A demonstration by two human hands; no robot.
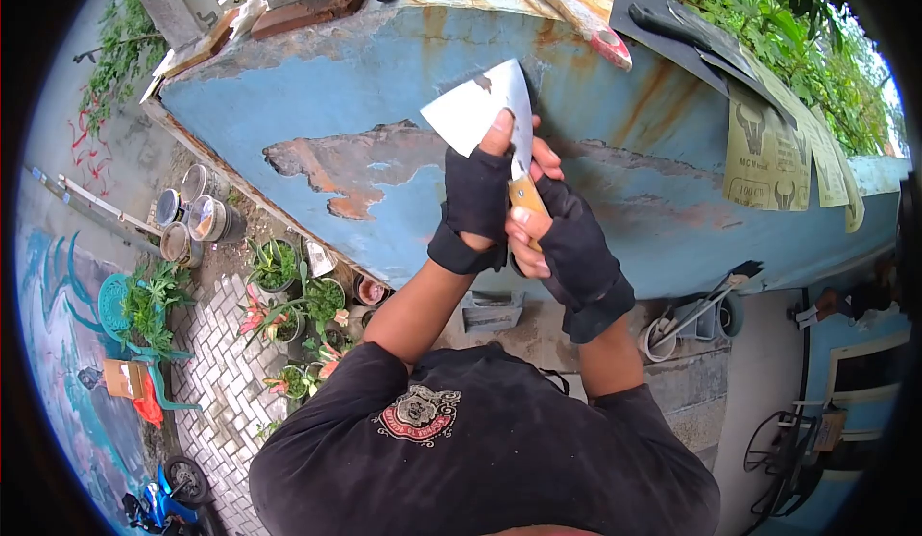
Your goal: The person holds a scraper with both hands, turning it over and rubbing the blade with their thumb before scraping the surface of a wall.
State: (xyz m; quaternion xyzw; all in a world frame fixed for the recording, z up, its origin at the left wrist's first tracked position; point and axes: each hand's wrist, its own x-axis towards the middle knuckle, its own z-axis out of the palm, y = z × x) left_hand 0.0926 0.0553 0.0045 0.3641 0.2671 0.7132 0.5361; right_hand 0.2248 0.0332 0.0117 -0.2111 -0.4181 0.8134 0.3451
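Observation:
A scraper [521,118] with a broad, pale blade and a wooden handle is held up in front of the blue wall [384,65]. My right hand [569,233], in a black fingerless glove, is closed around the handle, its thumb lying along the wood. Also gloved, my left hand [478,185] grips the blade, with the thumb on its near face. Other fingers of the left hand are hidden behind the blade. Bare, rough patches [336,166] show where the blue paint is gone. Both hands are close together, near the wall's surface.
On the wall's top lie a worn tool with a red tip [607,44], a black-handled tool [667,29] and sandpaper sheets [768,152] draped over the edge. Below stand potted plants [279,265], paint cans [204,217], a grey crate [492,313] and a white bucket [658,339].

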